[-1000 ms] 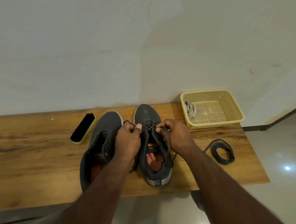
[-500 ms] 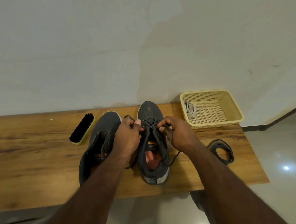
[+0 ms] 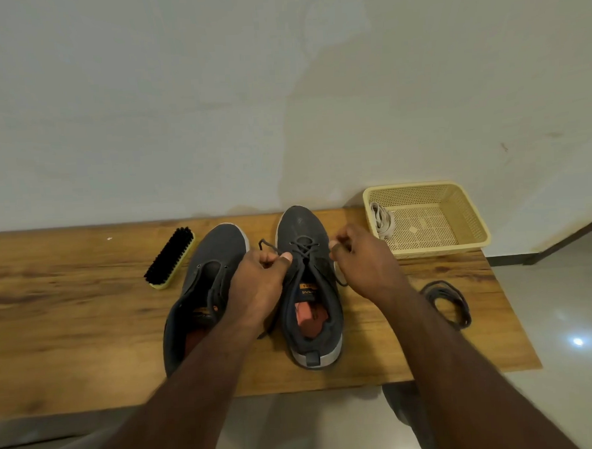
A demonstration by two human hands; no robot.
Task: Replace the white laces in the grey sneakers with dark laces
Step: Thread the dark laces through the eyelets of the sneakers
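I see the left hand (image 3: 260,281) and right hand (image 3: 365,258) drawn further apart than half a second ago, each pinching an end of the dark lace (image 3: 304,248) threaded through the right-hand sneaker (image 3: 308,292) on the table (image 3: 70,322). The other sneaker (image 3: 204,273) sits just left of it (brush (image 3: 169,258) beyond), and the coiled lace (image 3: 449,303) and the basket (image 3: 458,215) holding white laces (image 3: 383,219) are unmoved on that sneaker's right.

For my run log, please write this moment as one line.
step: lacing right sneaker | left hand: pinches dark lace end | right hand: pinches other end | white laces: in basket
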